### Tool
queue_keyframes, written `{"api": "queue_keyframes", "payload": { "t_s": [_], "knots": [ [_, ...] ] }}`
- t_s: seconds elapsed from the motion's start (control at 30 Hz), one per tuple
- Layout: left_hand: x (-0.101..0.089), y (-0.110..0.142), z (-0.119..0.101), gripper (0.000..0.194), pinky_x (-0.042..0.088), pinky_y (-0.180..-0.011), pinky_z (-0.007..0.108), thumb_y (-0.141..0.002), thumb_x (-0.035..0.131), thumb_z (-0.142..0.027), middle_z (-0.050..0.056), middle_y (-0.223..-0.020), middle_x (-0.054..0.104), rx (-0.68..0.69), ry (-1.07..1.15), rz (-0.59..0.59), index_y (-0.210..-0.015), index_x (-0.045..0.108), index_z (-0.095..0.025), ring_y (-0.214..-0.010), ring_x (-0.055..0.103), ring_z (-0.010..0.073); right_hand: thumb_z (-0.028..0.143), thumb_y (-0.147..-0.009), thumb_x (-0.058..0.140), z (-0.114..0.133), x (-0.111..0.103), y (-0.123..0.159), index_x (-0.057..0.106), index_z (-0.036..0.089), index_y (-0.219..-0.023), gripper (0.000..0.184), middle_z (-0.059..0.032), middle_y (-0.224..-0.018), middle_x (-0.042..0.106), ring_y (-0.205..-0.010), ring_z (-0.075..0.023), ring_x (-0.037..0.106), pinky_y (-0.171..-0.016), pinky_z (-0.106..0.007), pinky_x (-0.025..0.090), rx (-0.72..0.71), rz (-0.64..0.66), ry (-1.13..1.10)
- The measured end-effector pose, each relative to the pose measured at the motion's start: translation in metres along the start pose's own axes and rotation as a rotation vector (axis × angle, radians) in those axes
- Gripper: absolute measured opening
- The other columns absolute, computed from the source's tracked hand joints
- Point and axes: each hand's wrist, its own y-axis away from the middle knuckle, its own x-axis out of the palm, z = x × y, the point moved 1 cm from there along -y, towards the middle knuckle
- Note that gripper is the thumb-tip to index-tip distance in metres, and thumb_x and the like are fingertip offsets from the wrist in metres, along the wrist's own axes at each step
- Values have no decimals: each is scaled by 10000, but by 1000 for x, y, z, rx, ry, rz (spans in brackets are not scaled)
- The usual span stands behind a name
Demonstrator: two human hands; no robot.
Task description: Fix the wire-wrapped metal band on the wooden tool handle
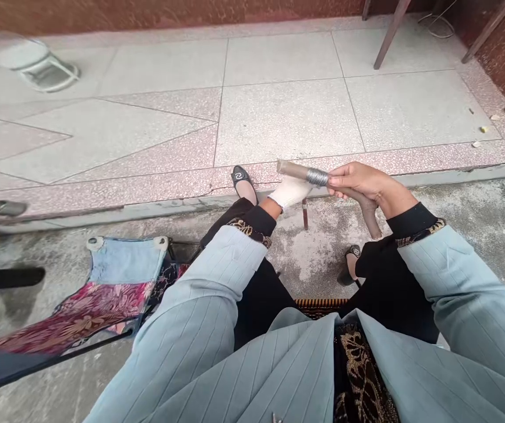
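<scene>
A tan, round rod (293, 169) lies nearly level in front of me, with a tight coil of silver wire (317, 177) wound around it. To the right of the coil, a brown length runs under my right hand and bends downward; I cannot tell whether it is one piece with the rod. My left hand (291, 191), in a white knitted glove, is closed on the rod from below, its fingertips mostly hidden. The bare fingers of my right hand (358, 180) are closed around the rod at the coil's right end.
A raised tiled step (287, 117) runs ahead, its edge beyond my feet. At left stand a folding chair with patterned fabric (111, 296) and a dark bar (7, 278). A white stool (40, 64) is upper left; wooden legs (391, 35) stand upper right.
</scene>
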Motion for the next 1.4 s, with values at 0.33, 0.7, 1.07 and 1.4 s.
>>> {"api": "queue_keyframes", "payload": {
  "t_s": [0.33, 0.7, 1.07, 1.4],
  "knots": [
    [3, 24, -15, 373, 435, -686, 260, -950, 435, -380, 25, -822, 670, 118, -36, 192, -1002, 734, -163, -711, 580, 154, 288, -924, 668, -4, -30, -13, 764, 144, -906, 174, -73, -783, 667, -729, -175, 559, -691, -319, 385, 123, -461, 903],
    [-8, 16, -10, 291, 471, -792, 257, -931, 526, -307, 44, -932, 738, 225, 34, 196, -1028, 750, -148, -834, 639, 156, 512, -857, 737, -13, -20, 21, 780, 199, -965, 333, 35, -677, 587, -616, -113, 493, -597, -261, 334, 22, 331, 636],
    [8, 29, -26, 278, 435, -690, 240, -987, 472, -329, 20, -853, 669, 246, 55, 349, -934, 692, -169, -731, 583, 132, 464, -939, 664, -20, -47, 11, 744, 172, -967, 305, -67, -793, 670, -723, -190, 545, -663, -317, 331, 46, -473, 1123],
    [-5, 35, -14, 326, 440, -730, 242, -979, 492, -372, 27, -858, 700, 319, -5, 246, -976, 730, -150, -749, 607, 137, 411, -927, 704, -31, -1, 4, 753, 184, -898, 234, 2, -718, 614, -679, -150, 514, -659, -297, 310, 170, 291, 1107]
  ]
}}
